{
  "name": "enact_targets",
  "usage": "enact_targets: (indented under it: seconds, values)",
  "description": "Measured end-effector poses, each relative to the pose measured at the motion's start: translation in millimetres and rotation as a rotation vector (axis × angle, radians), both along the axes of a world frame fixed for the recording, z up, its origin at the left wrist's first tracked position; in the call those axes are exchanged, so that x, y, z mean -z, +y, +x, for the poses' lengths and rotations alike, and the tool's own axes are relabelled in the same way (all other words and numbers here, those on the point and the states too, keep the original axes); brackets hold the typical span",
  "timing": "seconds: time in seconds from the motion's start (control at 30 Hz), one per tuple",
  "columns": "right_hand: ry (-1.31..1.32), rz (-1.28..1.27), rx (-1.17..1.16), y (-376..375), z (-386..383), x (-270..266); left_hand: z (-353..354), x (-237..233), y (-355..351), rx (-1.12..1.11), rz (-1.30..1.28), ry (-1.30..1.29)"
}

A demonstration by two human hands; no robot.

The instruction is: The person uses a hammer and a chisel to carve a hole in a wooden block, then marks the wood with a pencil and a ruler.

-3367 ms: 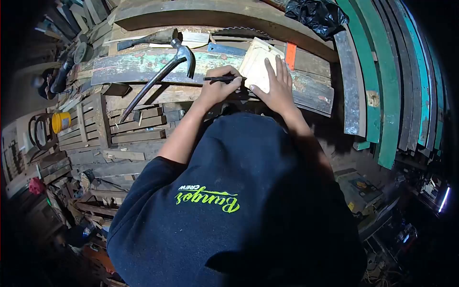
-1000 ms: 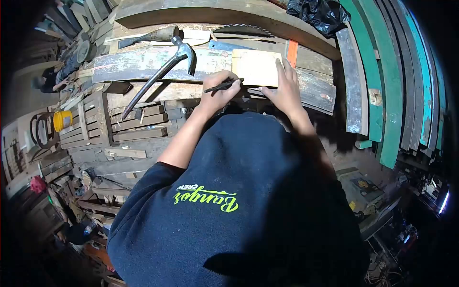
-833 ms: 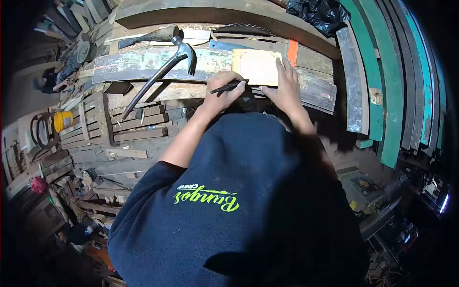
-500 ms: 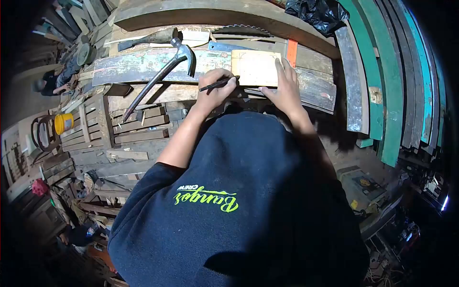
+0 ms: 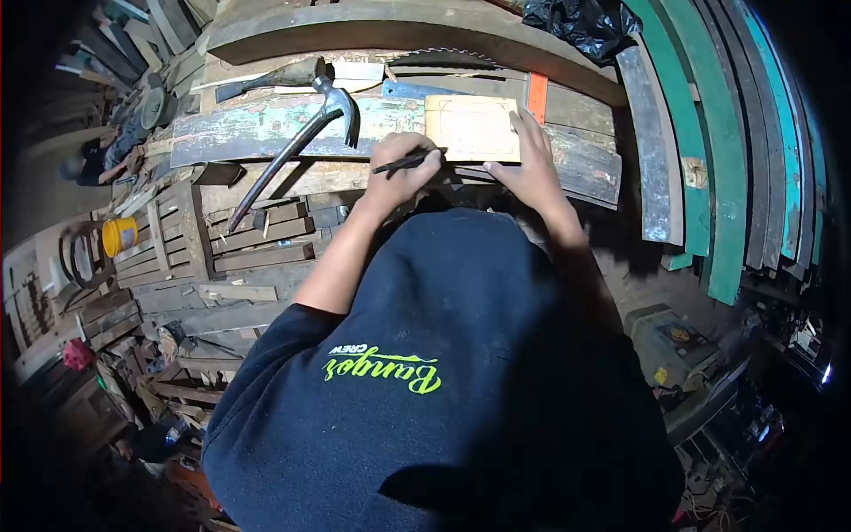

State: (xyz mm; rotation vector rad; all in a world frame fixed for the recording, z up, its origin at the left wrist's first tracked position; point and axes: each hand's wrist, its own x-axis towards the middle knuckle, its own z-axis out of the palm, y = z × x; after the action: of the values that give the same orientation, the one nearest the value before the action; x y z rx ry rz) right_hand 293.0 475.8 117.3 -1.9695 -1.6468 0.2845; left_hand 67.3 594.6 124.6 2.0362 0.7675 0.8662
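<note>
A pale rectangular wooden block (image 5: 470, 124) with faint lines near its edges lies on a worn plank bench (image 5: 292, 124). My right hand (image 5: 536, 173) grips it, fingers along the right edge and thumb at the near edge. Left of the block, my left hand (image 5: 403, 177) is closed around a slim dark pen (image 5: 399, 165), whose end reaches close to the block's near left corner. A claw hammer (image 5: 301, 142) lies slanted to the left, its head on the bench and its handle towards me. Beyond the block rests a blue saw blade (image 5: 412, 89).
An axe-like tool (image 5: 275, 78) and an orange strip (image 5: 537, 96) lie farther back, before a thick beam (image 5: 408, 31). Green boards (image 5: 727, 195) lean at right, near a black plastic bag (image 5: 576, 27). A yellow bucket (image 5: 119, 237) and another person (image 5: 106, 160) are at left.
The pen in my left hand has tilted slightly and its tip has dropped a little towards me. My right hand stays on the block. The hammer has not moved on the bench.
</note>
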Motion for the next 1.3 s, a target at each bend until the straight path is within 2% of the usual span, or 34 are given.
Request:
enact_targets:
  seconds: [0.07,0.13,0.27,0.4,0.57,0.7,0.87,0.93,1.07,1.13,1.3]
  values:
    - [0.055,0.043,-0.02,-6,9,4,-5,-2,5,-0.037,0.011,0.004]
    - [0.301,0.04,0.009,-10,14,4,-6,-5,4,-0.052,-0.304,-0.051]
    - [0.258,0.094,0.001,-19,17,10,14,-16,2,-0.042,-0.301,-0.08]
    - [0.266,0.155,0.026,-18,15,13,48,-18,2,0.296,-0.014,-0.018]
    - [0.314,0.168,0.029,-20,17,19,78,-14,9,0.415,-0.088,0.085]
    - [0.351,0.136,0.068,-21,13,16,83,-16,11,0.438,-0.219,0.097]
    - [0.367,0.152,0.071,-21,13,16,84,-22,14,0.458,-0.18,0.131]
    - [0.365,0.131,0.074,-21,14,16,82,-25,17,0.531,-0.17,0.202]
    - [0.345,0.173,0.071,-20,16,24,86,-18,18,0.498,-0.232,0.151]
    - [0.35,0.172,0.062,-21,17,26,89,-18,19,0.486,-0.094,0.224]
    - [0.332,0.176,0.067,-21,15,23,85,-18,24,0.487,-0.189,0.176]
